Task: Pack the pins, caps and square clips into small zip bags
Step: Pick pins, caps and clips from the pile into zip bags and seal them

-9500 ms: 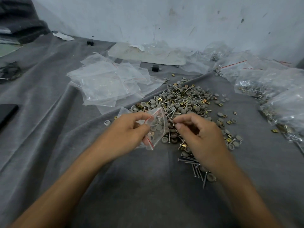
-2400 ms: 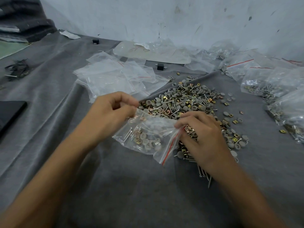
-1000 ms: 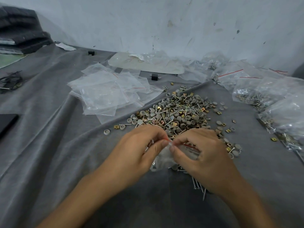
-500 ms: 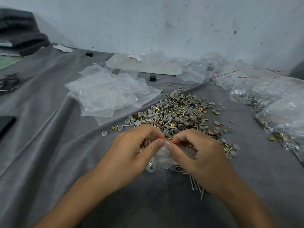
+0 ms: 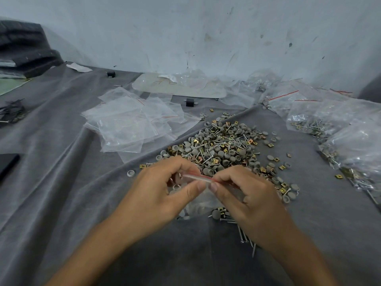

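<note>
A grey-clothed desk [image 5: 61, 203] is backing onto a scuffed wall [image 5: 206, 27]. The left hand [image 5: 156, 195] and right hand [image 5: 247, 199] are both pinching the red strip of a filled zip bag [image 5: 198, 178], fingers [image 5: 181, 165] curled, just before the loose pile [image 5: 222, 149]. Sealing is judged in hand; pressing along the strip is coming next. Bare cloth is lying open nearest; filled bags [image 5: 329, 120] are crowding the right edge.
</note>
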